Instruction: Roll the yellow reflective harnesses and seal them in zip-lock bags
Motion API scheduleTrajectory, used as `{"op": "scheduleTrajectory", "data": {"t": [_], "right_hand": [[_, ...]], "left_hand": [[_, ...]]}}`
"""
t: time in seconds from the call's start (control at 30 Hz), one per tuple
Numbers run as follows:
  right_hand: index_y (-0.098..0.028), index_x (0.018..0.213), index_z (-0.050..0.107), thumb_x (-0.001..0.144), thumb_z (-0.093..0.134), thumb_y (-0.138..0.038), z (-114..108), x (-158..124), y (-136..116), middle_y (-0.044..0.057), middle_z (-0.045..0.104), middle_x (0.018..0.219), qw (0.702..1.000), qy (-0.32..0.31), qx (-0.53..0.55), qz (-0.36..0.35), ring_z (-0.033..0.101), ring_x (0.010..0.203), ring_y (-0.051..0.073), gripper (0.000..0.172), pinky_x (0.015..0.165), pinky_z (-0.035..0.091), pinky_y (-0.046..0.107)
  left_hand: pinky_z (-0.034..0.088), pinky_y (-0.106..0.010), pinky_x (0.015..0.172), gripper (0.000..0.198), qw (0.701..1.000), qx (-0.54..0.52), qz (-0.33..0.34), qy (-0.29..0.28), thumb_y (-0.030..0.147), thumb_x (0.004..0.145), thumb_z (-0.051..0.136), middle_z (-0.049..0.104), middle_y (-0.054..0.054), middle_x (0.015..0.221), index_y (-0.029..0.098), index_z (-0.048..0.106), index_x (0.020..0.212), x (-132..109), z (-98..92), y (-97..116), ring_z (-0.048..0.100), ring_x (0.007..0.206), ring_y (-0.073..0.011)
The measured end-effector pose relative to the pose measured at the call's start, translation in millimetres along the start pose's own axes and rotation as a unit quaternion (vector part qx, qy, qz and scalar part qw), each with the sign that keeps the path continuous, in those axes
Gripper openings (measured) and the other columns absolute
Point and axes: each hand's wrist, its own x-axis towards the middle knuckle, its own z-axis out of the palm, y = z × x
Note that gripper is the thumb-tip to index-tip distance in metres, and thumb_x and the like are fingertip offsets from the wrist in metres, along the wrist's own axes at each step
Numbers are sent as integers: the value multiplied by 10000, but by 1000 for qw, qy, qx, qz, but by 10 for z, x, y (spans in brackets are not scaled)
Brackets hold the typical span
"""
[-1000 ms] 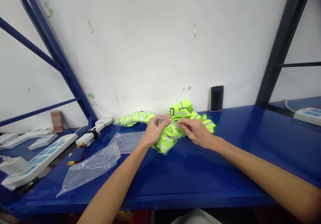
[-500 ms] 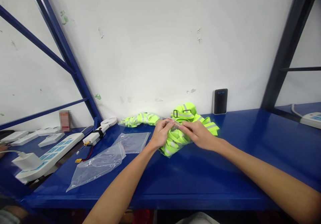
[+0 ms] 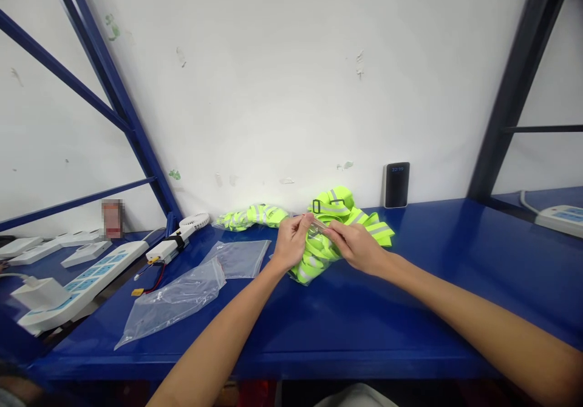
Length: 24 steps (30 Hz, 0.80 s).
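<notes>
Both hands pinch the top edge of a clear plastic zip bag [image 3: 315,229] with neon yellow-green reflective straps inside its lower part. My left hand [image 3: 292,242] is closed on the bag's left side, my right hand [image 3: 357,244] on its right side, a short stretch of edge between them. Directly behind lie more loose neon reflective straps [image 3: 337,199] with black buckles, spreading to the right under my right hand. Left of my left hand, another bundle of neon straps [image 3: 257,214] rests in clear plastic by the wall.
Two flat clear bags [image 3: 182,297] lie on the blue table [image 3: 364,328]. Beyond them are a small white fan [image 3: 195,220] and a white device with wires [image 3: 164,249]. A power strip [image 3: 91,279] is at left. A dark-screened box [image 3: 396,185] stands by the wall.
My hands have shifted slightly along the bag's edge, with a bit more clear plastic showing between the fingers. The whole view has drifted slightly; the straps stay in place.
</notes>
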Motion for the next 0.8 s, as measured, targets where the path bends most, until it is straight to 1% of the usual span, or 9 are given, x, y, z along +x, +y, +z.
{"op": "scheduleTrajectory", "data": {"t": [0.13,0.2,0.23,0.33,0.4,0.43,0.57,0.67,0.8], "right_hand": [[-231,682,370,999,352,-342,-67,177,-19,-38,382,551,996,93,19,6,351,463,125,337,508,275,266],[-233,678,364,998,350,-355,-76,366,-4,-40,363,542,991,136,5,14,335,468,131,343,520,274,267],[-233,684,374,998,346,-360,-61,482,8,-40,361,540,989,149,-7,15,331,470,134,339,527,270,268],[-228,732,443,1000,335,-370,72,865,27,-26,428,563,986,162,-32,14,386,490,138,322,558,277,270],[-223,763,483,1008,310,-395,209,1107,1,-9,484,600,983,183,-9,20,449,533,146,346,584,305,264],[-219,772,501,1010,300,-408,278,1214,-23,-2,499,612,979,201,7,24,468,551,149,364,592,315,263],[-189,1046,588,996,325,-435,478,1542,-128,-6,540,600,964,247,82,61,476,537,153,364,602,353,268],[-176,1420,378,984,350,-408,544,1737,-153,-18,584,589,955,250,129,91,472,506,160,494,605,388,278],[-193,1435,404,981,319,-392,602,2003,-74,39,693,758,940,286,152,108,541,569,163,502,648,438,281]], "left_hand": [[417,-363,974,451,968,-6,76,240,470,969,275,628,-85,1119,200,623,1072,22,-125,230,548,1113,-213],[372,-417,1030,413,939,64,162,296,462,957,300,586,-95,1167,218,613,1075,-88,-171,358,506,1159,-234],[352,-443,1046,397,933,105,226,261,476,938,337,581,-100,1157,224,631,1026,-173,-164,402,494,1164,-253],[380,-462,1001,294,895,180,408,9,454,868,474,607,-96,1069,241,674,840,-441,-1,408,520,1093,-277],[428,-433,925,219,871,222,413,-146,387,833,536,613,-101,1023,226,673,776,-553,174,323,538,1024,-266],[445,-418,881,207,866,238,401,-180,362,829,542,607,-107,1007,214,667,755,-578,253,268,540,984,-257],[462,-372,802,293,895,241,344,-150,436,866,542,526,-116,998,180,663,790,-559,368,97,499,907,-221],[460,-367,814,402,930,208,279,-114,538,869,528,458,-104,971,164,651,790,-522,290,66,463,893,-210],[455,-368,792,459,960,163,219,-63,572,885,471,413,-85,911,163,604,724,-480,219,31,437,879,-212]]}}
